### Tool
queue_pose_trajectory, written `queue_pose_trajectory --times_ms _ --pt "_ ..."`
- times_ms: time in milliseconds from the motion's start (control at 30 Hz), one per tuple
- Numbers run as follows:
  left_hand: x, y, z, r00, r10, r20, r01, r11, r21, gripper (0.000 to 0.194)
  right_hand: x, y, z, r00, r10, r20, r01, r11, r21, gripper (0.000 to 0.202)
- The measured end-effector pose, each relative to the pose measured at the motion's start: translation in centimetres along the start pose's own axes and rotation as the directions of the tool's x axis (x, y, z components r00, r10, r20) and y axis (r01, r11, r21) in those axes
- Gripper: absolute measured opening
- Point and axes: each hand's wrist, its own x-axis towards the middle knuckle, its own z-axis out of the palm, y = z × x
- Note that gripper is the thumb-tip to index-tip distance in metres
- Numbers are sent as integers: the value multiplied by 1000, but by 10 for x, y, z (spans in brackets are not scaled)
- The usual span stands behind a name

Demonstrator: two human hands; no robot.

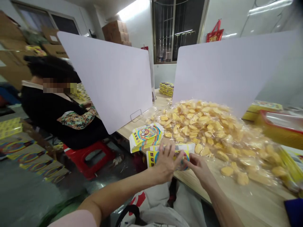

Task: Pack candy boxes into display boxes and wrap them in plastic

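A yellow printed carton (152, 157) lies at the table's front edge under both hands. My left hand (167, 160) rests across its top with fingers spread over the printed face. At the carton's right end, my right hand (197, 165) has its thumb and fingers closed on the edge. Just behind to the left is a stack of flat yellow cartons (146, 134) with a cartoon face in glasses. Close behind my hands spreads a large pile of yellow pieces in clear wrappers (203, 123). The carton's far side is partly hidden by my fingers.
White divider panels (113, 82) stand on the table. A co-worker (54, 110) sits at the left near a red stool (90, 159). Packed yellow boxes (166, 89) stand at the back. A red-rimmed yellow bin (279, 126) is at the right.
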Motion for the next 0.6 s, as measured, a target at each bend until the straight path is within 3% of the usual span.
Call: queue_pose_trajectory --times_ms 133,200,267,300,367,400,433,467,533,600 --pt "-1 8 19 998 21 55 -23 999 34 93 -21 0 -14 974 88 209 -111 988 105 34" --pt "3 9 22 998 -20 58 15 996 86 97 -28 -4 -17 983 32 180 -37 999 25 34" --pt "7 7 22 994 -112 12 111 991 70 99 -33 -6 -20 994 -107 31 110 981 -160 31" --pt "10 7 22 985 -173 -20 173 985 23 101 -35 -4 -20 974 -206 -95 177 952 -250 32" --pt "15 9 24 943 -320 -87 311 945 -105 104 -40 2 -19 842 -375 -387 234 902 -364 46" --pt "17 13 27 915 -389 -104 368 913 -176 107 -43 8 -16 774 -402 -490 242 902 -357 55" --pt "19 18 30 890 -444 -102 409 878 -250 110 -47 14 -13 755 -381 -534 246 919 -308 60" --pt "19 24 35 870 -485 -82 437 839 -326 110 -51 20 -10 791 -321 -521 236 946 -224 58" --pt "17 35 44 850 -526 24 467 733 -494 102 -59 32 -6 925 -141 -352 146 989 -13 44" --pt "12 36 55 823 -534 193 515 559 -650 83 -62 42 -6 945 -28 -325 70 991 118 37"
